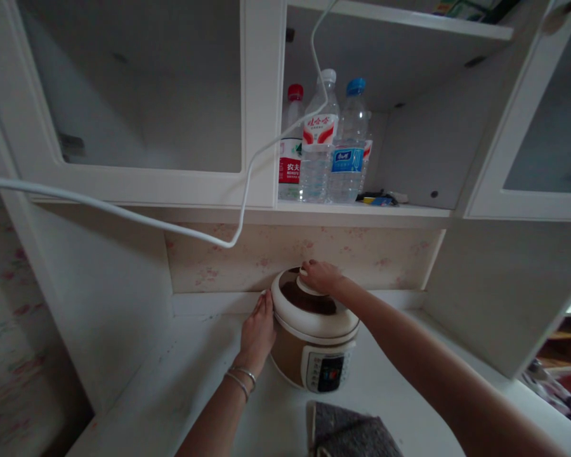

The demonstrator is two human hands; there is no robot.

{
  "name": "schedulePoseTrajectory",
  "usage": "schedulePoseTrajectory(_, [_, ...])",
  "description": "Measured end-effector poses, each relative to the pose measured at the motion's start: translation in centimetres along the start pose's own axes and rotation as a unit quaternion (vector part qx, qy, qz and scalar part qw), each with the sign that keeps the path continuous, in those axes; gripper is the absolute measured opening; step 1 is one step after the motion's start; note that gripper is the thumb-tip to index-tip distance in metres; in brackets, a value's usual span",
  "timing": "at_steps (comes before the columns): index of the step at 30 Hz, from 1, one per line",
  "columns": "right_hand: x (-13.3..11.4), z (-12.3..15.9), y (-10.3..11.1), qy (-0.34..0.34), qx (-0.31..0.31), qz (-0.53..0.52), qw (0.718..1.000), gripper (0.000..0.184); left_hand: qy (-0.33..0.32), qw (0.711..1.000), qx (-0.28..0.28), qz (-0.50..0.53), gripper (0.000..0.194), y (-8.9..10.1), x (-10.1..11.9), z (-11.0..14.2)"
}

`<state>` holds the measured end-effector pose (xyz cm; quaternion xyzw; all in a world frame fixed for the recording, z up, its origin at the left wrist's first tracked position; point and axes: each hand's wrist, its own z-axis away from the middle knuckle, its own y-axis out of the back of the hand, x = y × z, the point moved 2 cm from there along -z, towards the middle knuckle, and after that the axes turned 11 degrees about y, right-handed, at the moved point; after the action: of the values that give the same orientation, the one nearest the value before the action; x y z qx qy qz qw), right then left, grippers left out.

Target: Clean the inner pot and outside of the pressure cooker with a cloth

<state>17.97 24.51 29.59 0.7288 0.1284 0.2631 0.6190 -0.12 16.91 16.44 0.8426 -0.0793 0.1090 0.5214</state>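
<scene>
An electric pressure cooker point(290, 352) with a cream and brown lid point(285, 304) stands on the white countertop, its control panel point(330, 371) facing me. My right hand point(321, 277) is closed around the handle on top of the lid. At the cooker's left side, my left hand point(259, 327) holds its upper edge, the fingers close together and partly hidden against the body. Two bangles point(242, 379) circle my left wrist. The lid sits on the cooker, with a thin seam showing below its rim.
A dark grey folded cloth point(354, 431) lies in front of the cooker. Overhead, a cabinet shelf point(361, 216) holds several plastic bottles point(318, 158) and small items. A white cable point(171, 226) hangs across the view. Side panels flank the counter point(190, 362).
</scene>
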Motion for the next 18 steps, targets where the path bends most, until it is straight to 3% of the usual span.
schedulePoseTrajectory(11, [1.7, 0.6, -0.3, 0.099, 0.04, -0.01, 0.994, 0.04, -0.012, 1.0, -0.001, -0.001, 0.086, -0.2, -0.4, -0.2])
schedulePoseTrajectory(18, [1.9, 0.6, -0.3, 0.114, 0.054, -0.011, 0.992, 0.042, -0.021, 1.0, 0.008, -0.012, 0.085, -0.5, -0.4, -0.1])
